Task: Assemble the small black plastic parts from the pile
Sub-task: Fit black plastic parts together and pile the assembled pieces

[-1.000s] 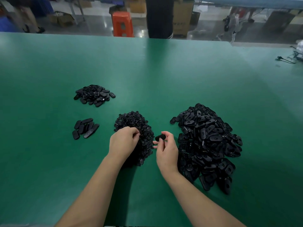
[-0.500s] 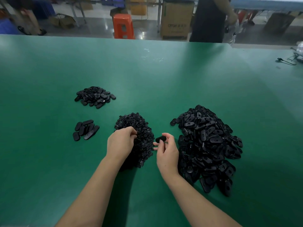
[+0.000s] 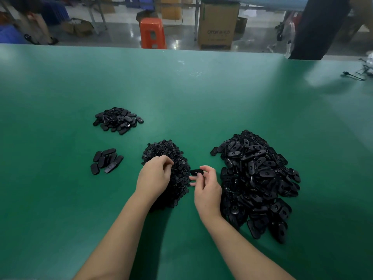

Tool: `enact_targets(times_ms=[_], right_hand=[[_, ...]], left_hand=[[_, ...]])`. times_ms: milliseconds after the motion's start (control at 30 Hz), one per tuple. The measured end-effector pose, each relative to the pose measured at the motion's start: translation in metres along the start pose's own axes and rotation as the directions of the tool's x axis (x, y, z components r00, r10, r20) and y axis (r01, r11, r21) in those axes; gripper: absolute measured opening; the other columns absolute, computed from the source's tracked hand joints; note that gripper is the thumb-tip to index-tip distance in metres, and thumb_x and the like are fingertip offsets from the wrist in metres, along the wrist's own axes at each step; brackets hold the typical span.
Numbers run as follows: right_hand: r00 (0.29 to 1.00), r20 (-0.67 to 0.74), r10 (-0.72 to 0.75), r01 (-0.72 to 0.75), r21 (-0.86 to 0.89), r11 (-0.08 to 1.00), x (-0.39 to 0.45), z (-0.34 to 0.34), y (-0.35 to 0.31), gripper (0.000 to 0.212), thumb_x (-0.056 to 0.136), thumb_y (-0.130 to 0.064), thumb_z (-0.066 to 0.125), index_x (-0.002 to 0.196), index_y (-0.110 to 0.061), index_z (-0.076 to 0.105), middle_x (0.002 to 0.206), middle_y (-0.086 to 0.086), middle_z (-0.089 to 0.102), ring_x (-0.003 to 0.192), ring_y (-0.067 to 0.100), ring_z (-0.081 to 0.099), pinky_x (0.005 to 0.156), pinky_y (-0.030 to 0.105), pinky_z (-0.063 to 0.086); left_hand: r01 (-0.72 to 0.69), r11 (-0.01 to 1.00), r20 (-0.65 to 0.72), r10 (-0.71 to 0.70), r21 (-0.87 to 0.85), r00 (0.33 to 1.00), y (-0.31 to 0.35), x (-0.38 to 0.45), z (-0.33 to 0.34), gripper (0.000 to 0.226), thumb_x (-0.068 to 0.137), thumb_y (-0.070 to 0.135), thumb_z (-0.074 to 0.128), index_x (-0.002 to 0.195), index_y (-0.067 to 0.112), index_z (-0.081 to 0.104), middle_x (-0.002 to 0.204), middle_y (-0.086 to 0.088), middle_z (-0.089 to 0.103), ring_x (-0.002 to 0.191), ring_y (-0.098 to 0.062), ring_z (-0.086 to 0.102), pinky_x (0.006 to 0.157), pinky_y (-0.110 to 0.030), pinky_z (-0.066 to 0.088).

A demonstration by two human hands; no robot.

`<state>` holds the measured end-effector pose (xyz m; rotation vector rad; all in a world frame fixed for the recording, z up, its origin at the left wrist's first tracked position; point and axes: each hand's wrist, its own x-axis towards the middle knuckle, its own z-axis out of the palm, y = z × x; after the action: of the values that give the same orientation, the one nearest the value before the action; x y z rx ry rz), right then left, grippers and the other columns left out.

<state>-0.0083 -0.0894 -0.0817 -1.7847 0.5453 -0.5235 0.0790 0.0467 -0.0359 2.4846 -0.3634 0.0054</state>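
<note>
A heap of small round black parts (image 3: 171,156) lies on the green table in front of me. My left hand (image 3: 154,176) rests on its near left side with the fingers curled into the pile; what they hold is hidden. To the right, my right hand (image 3: 205,186) pinches one black oval shell (image 3: 195,172) between thumb and fingers, just beside the round-part heap. A large pile of black oval shells (image 3: 256,178) spreads right of that hand.
Two smaller groups of black oval pieces lie at the left: a far pile (image 3: 118,120) and a near cluster (image 3: 106,161). The green table (image 3: 201,93) stretches far back. Behind it stand an orange stool (image 3: 152,33), a cardboard box (image 3: 218,25) and a person (image 3: 321,27). Cables (image 3: 355,74) lie far right.
Both hands stay almost where they were; the left fingers shift slightly in the round-part heap. The person behind the table has walked from the middle to the far right.
</note>
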Motion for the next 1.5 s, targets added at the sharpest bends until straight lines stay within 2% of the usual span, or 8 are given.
enact_targets(times_ms=[133,233,300,600,800,1100,1367,1500], right_hand=[[1.000,-0.011,-0.012,0.013,0.029,1.000,0.000,0.000,0.000,0.014,0.103,-0.008,0.049,0.108,-0.021,0.052,0.090,-0.006,0.073,0.078,0.001,0.071,0.067,0.008,0.049],[1.000,-0.018,-0.017,0.018,0.043,0.999,0.000,0.001,-0.001,0.011,0.103,-0.007,0.049,0.105,-0.018,0.050,0.091,-0.001,0.073,0.078,0.001,0.071,0.065,0.007,0.047],[1.000,-0.019,-0.005,0.006,0.058,0.998,0.000,0.001,-0.001,0.009,0.103,-0.008,0.048,0.104,-0.017,0.049,0.093,0.003,0.074,0.079,0.002,0.072,0.065,0.008,0.048],[1.000,-0.005,0.029,-0.029,0.036,0.999,-0.001,-0.001,0.000,0.023,0.105,-0.013,0.048,0.126,-0.018,0.055,0.091,-0.010,0.073,0.078,0.002,0.072,0.076,0.021,0.056],[0.999,-0.002,0.036,-0.036,-0.003,0.999,0.000,0.000,-0.001,0.020,0.105,-0.015,0.049,0.119,-0.019,0.063,0.087,-0.011,0.073,0.074,0.002,0.072,0.077,0.028,0.058],[1.000,0.000,0.027,-0.026,-0.071,0.997,0.000,-0.003,-0.002,0.021,0.103,-0.017,0.051,0.120,-0.016,0.063,0.102,-0.001,0.074,0.090,0.016,0.071,0.084,0.042,0.056],[1.000,0.021,0.017,-0.015,-0.078,0.997,-0.003,-0.005,-0.005,0.018,0.102,-0.016,0.053,0.116,-0.020,0.063,0.096,-0.005,0.075,0.088,0.011,0.071,0.081,0.040,0.057],[1.000,0.025,0.010,-0.008,-0.075,0.997,-0.003,-0.005,-0.006,0.017,0.102,-0.015,0.054,0.116,-0.019,0.063,0.095,-0.006,0.074,0.086,0.010,0.071,0.080,0.038,0.057]], left_hand=[[0.183,0.889,0.105,-0.153,-0.419,0.983,0.010,0.000,0.005,0.015,0.095,0.016,0.064,0.087,0.026,0.072,0.064,0.012,0.065,0.049,-0.001,0.049,0.049,-0.016,0.037],[0.337,0.616,0.255,-0.220,-0.712,0.941,0.017,-0.002,0.007,0.015,0.095,0.005,0.064,0.091,0.015,0.074,0.073,0.002,0.071,0.047,-0.007,0.043,0.043,-0.020,0.035],[0.365,0.550,0.292,-0.220,-0.751,0.931,0.020,-0.003,0.009,0.016,0.095,-0.001,0.063,0.095,0.011,0.073,0.080,-0.005,0.073,0.046,-0.008,0.042,0.041,-0.021,0.035],[0.364,0.594,0.304,-0.202,-0.717,0.931,0.019,-0.005,0.016,0.008,0.091,-0.002,0.068,0.092,0.005,0.073,0.068,-0.007,0.067,0.042,-0.012,0.042,0.042,-0.022,0.038],[0.356,0.649,0.300,-0.201,-0.672,0.933,0.023,-0.005,0.020,0.009,0.090,0.002,0.071,0.087,0.009,0.076,0.055,0.006,0.059,0.040,-0.008,0.040,0.040,-0.021,0.036],[0.318,0.762,0.246,-0.213,-0.564,0.946,0.033,-0.005,0.028,0.010,0.086,0.010,0.076,0.080,0.018,0.073,0.061,0.006,0.067,0.039,-0.008,0.047,0.041,-0.021,0.039],[0.289,0.838,0.214,-0.210,-0.463,0.954,0.040,-0.005,0.029,0.012,0.086,0.012,0.075,0.078,0.022,0.073,0.073,0.003,0.074,0.043,0.003,0.053,0.048,-0.018,0.042],[0.254,0.868,0.192,-0.188,-0.427,0.963,0.042,-0.006,0.027,0.014,0.085,0.014,0.075,0.076,0.024,0.073,0.073,0.003,0.073,0.061,-0.011,0.066,0.056,-0.027,0.054]])
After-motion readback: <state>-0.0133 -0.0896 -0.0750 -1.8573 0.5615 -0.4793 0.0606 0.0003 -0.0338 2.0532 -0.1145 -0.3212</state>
